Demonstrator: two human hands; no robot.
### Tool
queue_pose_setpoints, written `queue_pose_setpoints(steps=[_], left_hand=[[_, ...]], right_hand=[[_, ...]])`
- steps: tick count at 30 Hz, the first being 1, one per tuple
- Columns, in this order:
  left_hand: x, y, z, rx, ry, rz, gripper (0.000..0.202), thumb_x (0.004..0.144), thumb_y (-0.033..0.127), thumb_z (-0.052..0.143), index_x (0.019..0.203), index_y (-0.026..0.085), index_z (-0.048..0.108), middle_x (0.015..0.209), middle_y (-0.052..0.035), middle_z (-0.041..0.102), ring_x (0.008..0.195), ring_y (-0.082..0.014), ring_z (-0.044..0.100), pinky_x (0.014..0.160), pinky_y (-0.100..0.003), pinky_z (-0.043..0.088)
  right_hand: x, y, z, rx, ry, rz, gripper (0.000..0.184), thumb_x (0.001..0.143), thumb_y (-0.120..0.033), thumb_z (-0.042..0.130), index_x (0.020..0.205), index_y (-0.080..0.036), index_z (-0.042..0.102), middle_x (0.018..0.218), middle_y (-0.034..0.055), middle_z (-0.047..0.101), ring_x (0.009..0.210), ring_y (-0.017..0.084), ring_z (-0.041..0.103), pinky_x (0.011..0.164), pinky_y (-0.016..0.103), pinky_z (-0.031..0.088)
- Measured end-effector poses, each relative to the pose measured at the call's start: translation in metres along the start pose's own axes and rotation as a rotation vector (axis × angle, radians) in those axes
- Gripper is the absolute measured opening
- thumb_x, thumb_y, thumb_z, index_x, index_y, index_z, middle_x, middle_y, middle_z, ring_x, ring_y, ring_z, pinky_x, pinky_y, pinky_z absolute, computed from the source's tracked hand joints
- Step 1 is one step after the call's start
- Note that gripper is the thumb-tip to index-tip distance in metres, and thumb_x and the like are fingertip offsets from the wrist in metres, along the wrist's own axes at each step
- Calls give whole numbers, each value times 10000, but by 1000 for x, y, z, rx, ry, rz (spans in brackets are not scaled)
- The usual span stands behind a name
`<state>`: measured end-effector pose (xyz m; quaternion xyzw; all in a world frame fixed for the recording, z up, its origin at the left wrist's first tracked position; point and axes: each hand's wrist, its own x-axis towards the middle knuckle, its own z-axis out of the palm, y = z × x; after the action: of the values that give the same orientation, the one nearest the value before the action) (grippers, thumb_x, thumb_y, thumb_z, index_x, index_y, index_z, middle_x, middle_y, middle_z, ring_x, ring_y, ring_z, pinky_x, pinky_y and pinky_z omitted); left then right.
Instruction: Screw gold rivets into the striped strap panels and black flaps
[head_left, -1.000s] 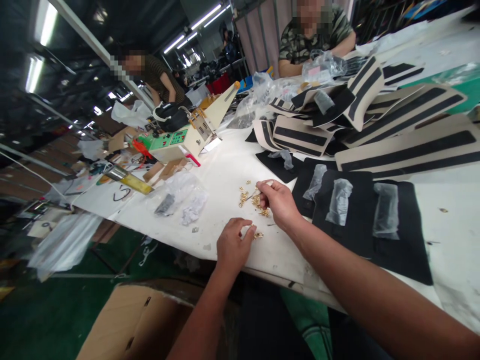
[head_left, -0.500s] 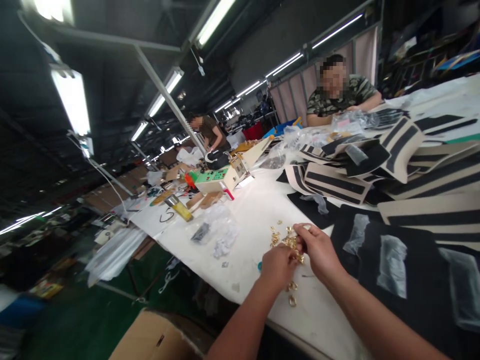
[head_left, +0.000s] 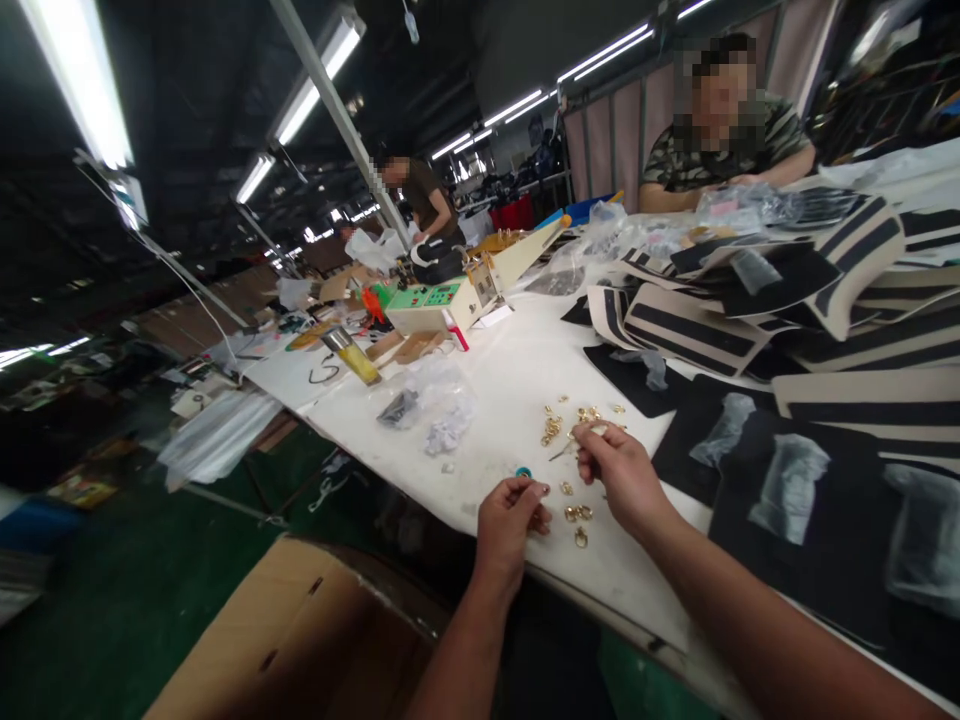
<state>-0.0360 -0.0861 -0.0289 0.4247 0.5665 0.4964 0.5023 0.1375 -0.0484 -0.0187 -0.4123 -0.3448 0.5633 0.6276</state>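
The left hand (head_left: 510,525) is drawn nearly closed, thumb and forefinger tips almost meeting; whether a small part is pinched there cannot be told. The right hand (head_left: 619,470) is closed on a slim pointed tool (head_left: 562,450), its tip directed down and toward the left hand.

Half a second ago the left hand was at the gold-coloured fittings (head_left: 552,428), beside the right hand. It is now back near the front edge of the bench (head_left: 487,385), apart from the right hand. This suggests a pick from the supply followed by close work at the fingertips. The fittings lie in loose groups beyond the right hand's fingertips; a few separate pieces (head_left: 579,513) lie between the hands.

Materials: the fittings are small, shiny and metallic, some ring-shaped. A teal ring-like item (head_left: 523,472) lies just beyond the left hand. To the right, flat, matte black panels (head_left: 679,455) carry crinkled, translucent plastic sleeves (head_left: 791,485). Behind them, curved beige panels with black stripes (head_left: 690,328) overlap in a heap. The bench covering is white and smooth, with small marks.
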Motion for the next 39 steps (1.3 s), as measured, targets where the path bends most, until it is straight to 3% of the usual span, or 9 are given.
queue_pose_setpoints(steps=[4, 16, 39], left_hand=[[0, -5, -3, -181, 40, -39, 582, 687, 548, 918, 1068, 146, 739, 907, -45, 757, 616, -113, 658, 572, -251, 551], [1, -4, -4, -356, 28, -59, 455, 690, 484, 948, 891, 132, 740, 770, -13, 722, 609, -109, 661, 596, -234, 553], [2, -6, -3, -361, 5, -62, 457, 692, 483, 954, 899, 134, 744, 800, -21, 739, 624, -122, 686, 605, -251, 572]], right_hand=[[-13, -1, 11, -135, -71, -1, 370, 881, -556, 777, 838, -209, 657, 610, -33, 589, 527, 138, 532, 541, 267, 434], [-24, 2, 15, -343, -99, -136, 296, 931, -499, 748, 961, -207, 712, 625, -27, 639, 549, 146, 600, 522, 252, 462], [-25, 1, 14, -351, -88, -148, 282, 933, -483, 750, 950, -205, 711, 605, -39, 622, 529, 136, 586, 516, 249, 456]])
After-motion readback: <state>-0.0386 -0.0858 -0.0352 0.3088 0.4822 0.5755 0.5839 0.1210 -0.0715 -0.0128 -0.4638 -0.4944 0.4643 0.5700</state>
